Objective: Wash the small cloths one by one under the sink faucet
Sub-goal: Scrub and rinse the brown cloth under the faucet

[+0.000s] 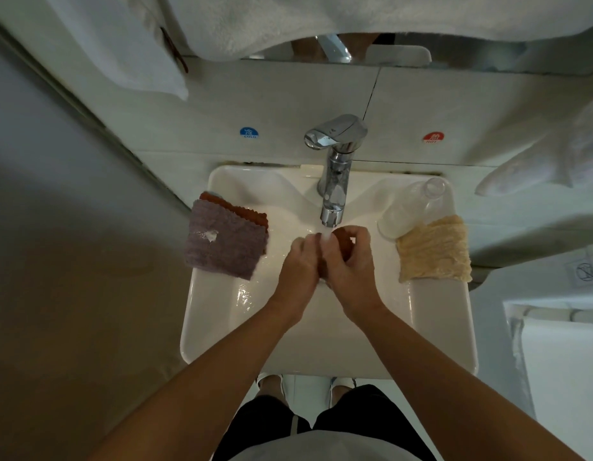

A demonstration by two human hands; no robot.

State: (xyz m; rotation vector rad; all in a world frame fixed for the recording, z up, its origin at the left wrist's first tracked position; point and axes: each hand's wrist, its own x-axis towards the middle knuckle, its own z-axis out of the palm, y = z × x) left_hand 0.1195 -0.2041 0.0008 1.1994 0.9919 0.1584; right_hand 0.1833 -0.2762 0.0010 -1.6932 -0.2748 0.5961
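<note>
Head cam shows the left hand [300,264] and right hand [350,271] both bunched around a reddish-brown cloth [343,239] under the running faucet [335,181], looks soft, soggy, probably slippery, so grab it by the wad.

The single head camera looks steeply down from above the sink [328,344], facing the wall behind the faucet [335,181]. It sits close, its wide angle taking in both forearms and the feet below.

Glossy chrome faucet [335,174], smooth white ceramic sink [434,327], nubby purple cloth [226,247].
</note>
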